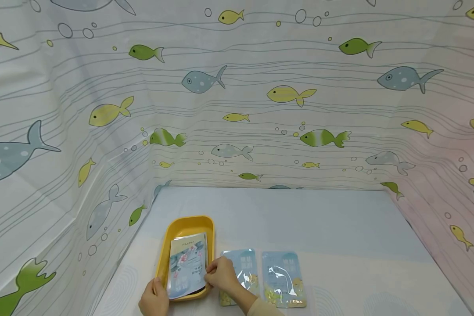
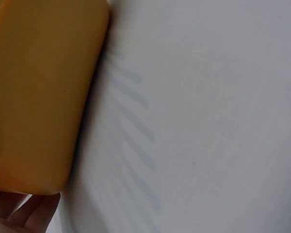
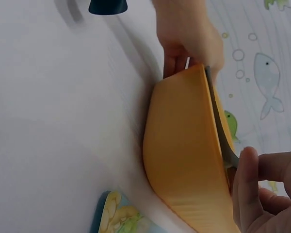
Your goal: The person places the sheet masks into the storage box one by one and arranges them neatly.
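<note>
Yellow tray (image 1: 189, 228), pale blue sachets (image 1: 283, 277) with white and yellow print, light blue table cover (image 1: 300, 219), white curtain (image 1: 260, 109) patterned with green, yellow and grey-blue fish.

Head view looks down from afar; both wrist views sit close, sharing the yellow tray (image 1: 181, 228).

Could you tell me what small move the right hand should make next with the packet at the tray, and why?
Probably release the packet so it settles flat. It already lies in the yellow tray, the right hand pinches its near edge, and the left hand steadies the tray's corner. Two more packets wait on the table beside it.
</note>
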{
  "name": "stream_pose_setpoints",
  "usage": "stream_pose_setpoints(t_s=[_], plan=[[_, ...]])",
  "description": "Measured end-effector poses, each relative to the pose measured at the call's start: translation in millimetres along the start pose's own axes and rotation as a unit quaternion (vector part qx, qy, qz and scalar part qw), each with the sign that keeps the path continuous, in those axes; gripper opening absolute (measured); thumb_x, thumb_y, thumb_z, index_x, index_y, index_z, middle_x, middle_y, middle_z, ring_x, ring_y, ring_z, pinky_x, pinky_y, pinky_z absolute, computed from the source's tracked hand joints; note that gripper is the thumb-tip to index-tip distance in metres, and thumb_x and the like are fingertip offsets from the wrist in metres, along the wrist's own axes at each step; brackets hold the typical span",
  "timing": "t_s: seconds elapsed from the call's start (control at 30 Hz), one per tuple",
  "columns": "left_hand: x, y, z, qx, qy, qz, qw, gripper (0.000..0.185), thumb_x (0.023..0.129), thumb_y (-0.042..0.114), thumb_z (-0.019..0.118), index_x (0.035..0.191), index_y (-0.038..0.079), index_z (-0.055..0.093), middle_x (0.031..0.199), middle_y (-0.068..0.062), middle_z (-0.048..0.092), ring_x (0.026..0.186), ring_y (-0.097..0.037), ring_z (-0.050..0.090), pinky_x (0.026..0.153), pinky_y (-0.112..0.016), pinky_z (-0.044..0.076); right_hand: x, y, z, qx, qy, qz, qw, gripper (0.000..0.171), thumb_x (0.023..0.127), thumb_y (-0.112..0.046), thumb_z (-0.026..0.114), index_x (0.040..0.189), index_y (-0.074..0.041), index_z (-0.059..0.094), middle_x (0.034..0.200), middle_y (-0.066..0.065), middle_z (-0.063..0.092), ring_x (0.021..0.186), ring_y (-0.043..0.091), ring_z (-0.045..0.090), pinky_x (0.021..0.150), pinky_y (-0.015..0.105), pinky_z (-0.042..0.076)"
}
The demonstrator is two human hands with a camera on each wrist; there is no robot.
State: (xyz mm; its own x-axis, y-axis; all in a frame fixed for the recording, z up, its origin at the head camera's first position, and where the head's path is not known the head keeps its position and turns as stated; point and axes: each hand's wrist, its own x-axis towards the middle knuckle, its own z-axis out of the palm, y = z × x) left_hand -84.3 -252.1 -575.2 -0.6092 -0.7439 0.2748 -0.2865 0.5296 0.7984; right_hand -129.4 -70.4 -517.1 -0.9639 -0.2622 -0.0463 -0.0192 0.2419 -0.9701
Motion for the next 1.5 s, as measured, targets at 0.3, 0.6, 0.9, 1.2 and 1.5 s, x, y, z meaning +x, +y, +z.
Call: stream_pose_setpoints(t_s=[0.3, 0.6, 0.9, 1.2, 1.5], plan=[[-1.0, -2.6, 1.5, -0.005, 0.011, 0.011, 0.9999, 0.027, 0.09, 0.009, 0.048, 0.095, -0.013, 0.063, 0.092, -0.035, 0.062, 0.083, -0.058, 0.055, 0.073, -0.061, 0.042, 5, 0, 6, 0.058, 0.032, 0.026, 0.997, 0.01, 0.071, 0.017, 0.058, 0.072, 0.007, 0.06, 0.054, 0.004, 0.059, 0.043, 0.016, 0.062, 0.045, 0.027, 0.052], [-0.8, -2.2, 1.9, -0.006, 0.007, 0.011, 0.9999, 0.027, 0.091, 0.01, 0.048, 0.096, -0.013, 0.063, 0.092, -0.035, 0.062, 0.083, -0.057, 0.056, 0.073, -0.061, 0.042, 6, 2, 16, 0.043, 0.056, -0.002, 0.998, 0.007, 0.071, 0.014, 0.059, 0.076, 0.008, 0.062, 0.055, 0.002, 0.058, 0.043, 0.016, 0.062, 0.041, 0.021, 0.048], [-1.7, -2.5, 2.1, 0.005, 0.001, 0.012, 0.9999, 0.029, 0.092, 0.01, 0.047, 0.096, -0.014, 0.062, 0.091, -0.035, 0.062, 0.082, -0.057, 0.056, 0.074, -0.061, 0.043, 3, 6, 15, -0.144, 0.04, -0.08, 0.986, 0.004, 0.067, 0.004, 0.068, 0.07, 0.003, 0.067, 0.053, -0.004, 0.059, 0.044, -0.001, 0.047, 0.043, 0.015, 0.039], [-1.0, 1.4, -0.3, 0.007, -0.011, -0.001, 0.9999, 0.029, 0.093, 0.01, 0.047, 0.098, -0.014, 0.061, 0.094, -0.036, 0.062, 0.086, -0.057, 0.056, 0.077, -0.06, 0.043, -3, 10, 9, -0.137, 0.044, -0.117, 0.983, 0.013, 0.07, 0.002, 0.07, 0.082, 0.005, 0.07, 0.063, -0.002, 0.063, 0.056, -0.002, 0.049, 0.05, 0.014, 0.041], [-1.1, 4.2, -3.4, 0.016, -0.018, -0.021, 0.9995, 0.03, 0.094, 0.01, 0.046, 0.1, -0.015, 0.06, 0.097, -0.036, 0.061, 0.088, -0.057, 0.055, 0.079, -0.06, 0.043, -8, 18, -7, -0.057, 0.024, -0.156, 0.986, 0.006, 0.076, -0.001, 0.068, 0.081, 0.003, 0.069, 0.068, 0.001, 0.066, 0.06, -0.003, 0.054, 0.055, 0.014, 0.047]])
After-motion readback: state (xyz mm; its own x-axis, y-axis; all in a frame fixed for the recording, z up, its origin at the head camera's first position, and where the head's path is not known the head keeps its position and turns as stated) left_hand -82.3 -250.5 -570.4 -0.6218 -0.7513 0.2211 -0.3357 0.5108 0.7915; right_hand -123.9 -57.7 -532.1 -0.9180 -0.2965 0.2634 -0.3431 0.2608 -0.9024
